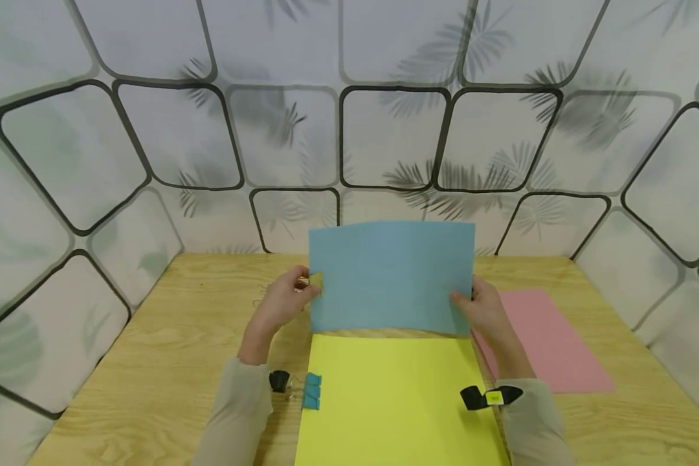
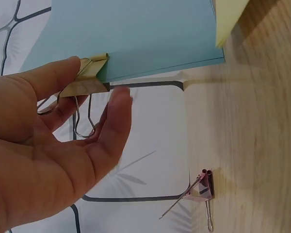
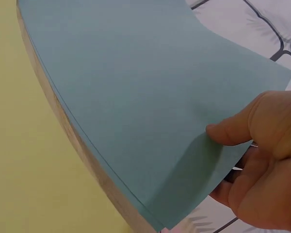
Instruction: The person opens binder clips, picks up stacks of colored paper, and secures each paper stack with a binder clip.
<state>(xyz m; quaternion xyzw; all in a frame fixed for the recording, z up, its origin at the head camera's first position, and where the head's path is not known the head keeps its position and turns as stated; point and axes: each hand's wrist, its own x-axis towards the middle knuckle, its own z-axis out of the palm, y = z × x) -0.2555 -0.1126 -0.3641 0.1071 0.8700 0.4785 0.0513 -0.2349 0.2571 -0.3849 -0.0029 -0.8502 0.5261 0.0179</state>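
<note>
A thin rectangular stack of blue paper [image 1: 391,278] is up between both hands, its long side running left to right. The left hand [image 1: 282,298] pinches a gold metal binder clip [image 2: 85,81] at the paper's left edge. The right hand [image 1: 490,307] pinches the right edge. On the near side lies big yellow paper [image 1: 393,401], with a blue metal clip [image 1: 311,390] on its left edge. Flat pink paper [image 1: 553,343] is at the right.

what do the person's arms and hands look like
The left hand and right hand are bare. The left sleeve and right sleeve are long, plain and pale greyish-beige. A black attachment with a yellow label, its print too small to read, shows by the right sleeve's end; a small black piece by the left's.
</note>
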